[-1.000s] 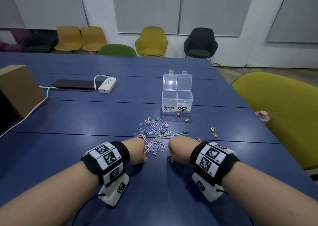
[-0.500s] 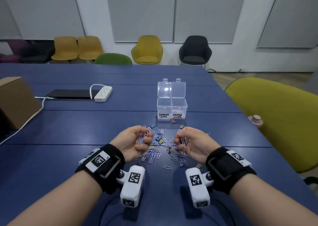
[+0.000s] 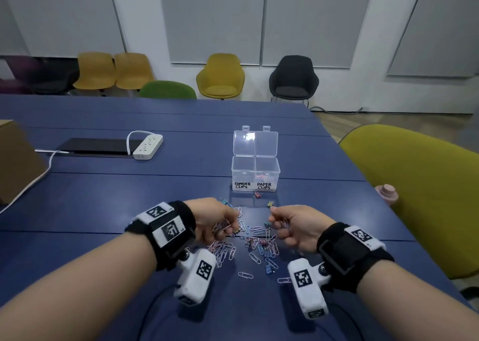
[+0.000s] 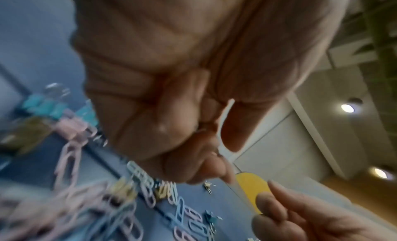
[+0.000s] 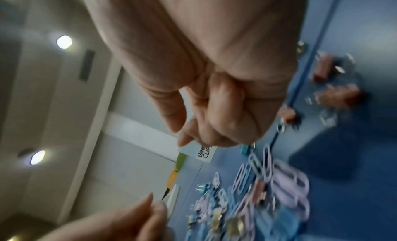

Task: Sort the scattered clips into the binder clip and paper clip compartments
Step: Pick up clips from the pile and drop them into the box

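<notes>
My left hand (image 3: 217, 221) hovers over the near-left side of the clip pile (image 3: 252, 244), fingers curled in around a bunch of paper clips (image 3: 220, 228) whose pink and lilac loops stick out below my knuckles; in the left wrist view a white paper clip (image 4: 223, 134) pokes out between my curled fingers (image 4: 178, 119). My right hand (image 3: 295, 226) is over the pile's near-right side, fingers likewise curled in, with a few clips (image 3: 281, 222) showing at the fingertips in the head view; the right wrist view is too blurred for me to make out what they are or how many I hold. The rest of the clips lie scattered on the blue table (image 3: 129, 198) between and just beyond my hands: pastel paper clips mixed with small coloured binder clips, and two stray paper clips (image 3: 245, 275) nearer to me. Further out stands the clear two-part box (image 3: 255, 170), both lids up; its left half is labelled BINDER CLIPS (image 3: 242, 185) and looks bare, while its right half, labelled PAPER CLIPS (image 3: 264, 185), holds some pink clips. One small binder clip (image 3: 257, 194) lies just in front of the box, another (image 3: 270, 204) a little closer to my right hand. A white power strip (image 3: 147, 146) sits well off to the left, and a yellow-green chair (image 3: 420, 190) stands at the table's right edge.
</notes>
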`<state>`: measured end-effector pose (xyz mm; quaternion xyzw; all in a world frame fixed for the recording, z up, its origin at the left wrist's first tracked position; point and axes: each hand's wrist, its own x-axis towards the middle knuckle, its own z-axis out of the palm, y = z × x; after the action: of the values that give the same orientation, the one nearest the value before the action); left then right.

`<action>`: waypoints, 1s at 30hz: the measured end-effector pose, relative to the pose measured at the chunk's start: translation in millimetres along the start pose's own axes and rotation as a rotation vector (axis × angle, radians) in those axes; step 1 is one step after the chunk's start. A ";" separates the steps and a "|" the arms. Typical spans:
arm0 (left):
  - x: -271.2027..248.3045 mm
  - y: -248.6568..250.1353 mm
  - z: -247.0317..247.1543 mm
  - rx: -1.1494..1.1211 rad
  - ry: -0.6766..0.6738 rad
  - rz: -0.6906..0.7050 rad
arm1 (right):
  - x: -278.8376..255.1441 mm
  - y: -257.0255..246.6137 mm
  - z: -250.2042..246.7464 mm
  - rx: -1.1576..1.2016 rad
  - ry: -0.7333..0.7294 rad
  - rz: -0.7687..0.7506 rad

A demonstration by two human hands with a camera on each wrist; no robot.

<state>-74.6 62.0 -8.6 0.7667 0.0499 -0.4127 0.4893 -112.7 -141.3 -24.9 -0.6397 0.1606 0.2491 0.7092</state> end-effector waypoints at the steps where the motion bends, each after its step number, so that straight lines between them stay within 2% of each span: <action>1: 3.7 7.8 -1.2 0.103 -0.009 0.002 | 1.3 -5.9 -4.0 -0.115 0.021 0.000; 4: 17.7 40.8 -4.0 0.207 -0.032 0.025 | 6.3 -26.1 -17.2 -0.448 0.077 -0.008; 6: 31.9 67.6 -2.8 0.119 -0.001 0.098 | 11.2 -41.1 -25.4 -0.584 0.127 -0.050; 10: 64.2 119.7 4.5 -0.270 0.152 0.350 | 30.6 -69.9 -38.2 -0.614 0.240 -0.183; 12: 76.0 138.0 7.9 -0.448 0.222 0.430 | 45.0 -82.0 -42.9 -0.535 0.287 -0.266; 14: 91.1 147.6 9.9 -0.531 0.274 0.471 | 58.7 -92.7 -45.2 -0.479 0.351 -0.342; 19: 119.6 144.6 9.5 -0.409 0.360 0.518 | 97.5 -110.1 -42.5 -0.454 0.491 -0.590; 23: 113.0 134.8 -0.5 -0.408 0.397 0.583 | 115.0 -122.8 -23.4 -0.330 0.495 -0.698; 26: 91.4 121.7 -12.1 -0.406 0.436 0.636 | 121.2 -128.1 -8.3 -0.212 0.435 -0.723; 30: 62.7 92.5 -28.5 -0.284 0.401 0.641 | 126.2 -123.1 -2.2 -0.290 0.430 -0.702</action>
<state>27.5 16.2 19.4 0.7335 -0.0406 -0.0706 0.6747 60.3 -131.9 7.8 -0.7857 0.0407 -0.1261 0.6042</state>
